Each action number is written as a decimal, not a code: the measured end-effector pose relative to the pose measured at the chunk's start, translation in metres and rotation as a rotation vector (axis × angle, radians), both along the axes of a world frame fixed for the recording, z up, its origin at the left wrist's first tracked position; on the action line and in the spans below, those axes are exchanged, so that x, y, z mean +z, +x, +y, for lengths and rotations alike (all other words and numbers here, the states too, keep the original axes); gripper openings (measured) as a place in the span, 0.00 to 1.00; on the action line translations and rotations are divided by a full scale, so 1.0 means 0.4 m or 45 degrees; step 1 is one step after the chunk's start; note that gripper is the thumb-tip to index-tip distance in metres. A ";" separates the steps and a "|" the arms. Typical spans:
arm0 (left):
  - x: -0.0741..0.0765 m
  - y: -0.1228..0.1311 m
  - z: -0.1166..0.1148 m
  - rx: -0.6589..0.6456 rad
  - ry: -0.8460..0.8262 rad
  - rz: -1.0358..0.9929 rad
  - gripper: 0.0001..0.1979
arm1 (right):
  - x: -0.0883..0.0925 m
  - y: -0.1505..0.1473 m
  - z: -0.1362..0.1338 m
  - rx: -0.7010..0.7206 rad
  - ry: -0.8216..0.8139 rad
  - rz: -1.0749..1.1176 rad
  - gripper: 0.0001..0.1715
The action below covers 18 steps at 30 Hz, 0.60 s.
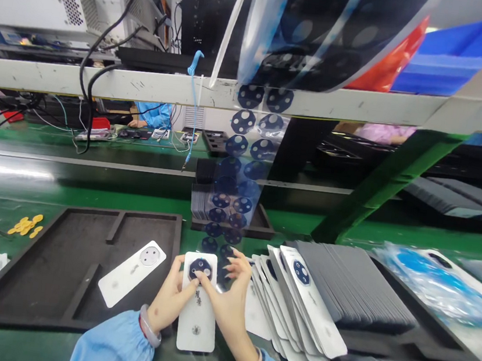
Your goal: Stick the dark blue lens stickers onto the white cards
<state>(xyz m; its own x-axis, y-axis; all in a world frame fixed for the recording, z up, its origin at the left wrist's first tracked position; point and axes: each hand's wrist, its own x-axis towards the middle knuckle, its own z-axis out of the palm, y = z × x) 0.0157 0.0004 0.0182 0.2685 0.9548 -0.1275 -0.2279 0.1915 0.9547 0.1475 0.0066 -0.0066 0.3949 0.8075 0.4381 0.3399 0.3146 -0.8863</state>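
Observation:
A white phone back cover (197,330) with dark lettering and a round mark lies in front of me. A dark camera lens film (200,264) with round holes sits at its top end. My left hand (169,295) grips the cover's left edge. The thumb of my right hand (230,302) presses on the lens film, while its other fingers are raised and spread. Behind them a clear strip (245,163) carrying pairs of dark lens films hangs from the shelf. To the right leans a row of white covers (309,306), the front one with a dark lens film.
A black foam tray (45,273) lies left, one white cover (131,275) with a pale lens area across its edge. Yellow round pieces (26,225) are beyond it. Grey sheets (355,282) stand packed at right. A green post (390,181) rises behind them.

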 end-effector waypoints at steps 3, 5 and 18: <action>-0.004 -0.001 0.004 -0.017 0.017 -0.004 0.25 | -0.001 0.004 0.002 0.380 -0.202 0.189 0.28; -0.009 -0.002 0.007 -0.023 0.030 0.025 0.24 | 0.000 0.006 -0.001 0.580 -0.324 0.297 0.19; -0.032 -0.028 0.034 0.380 0.079 0.161 0.16 | -0.009 -0.015 -0.033 0.744 -0.293 0.076 0.43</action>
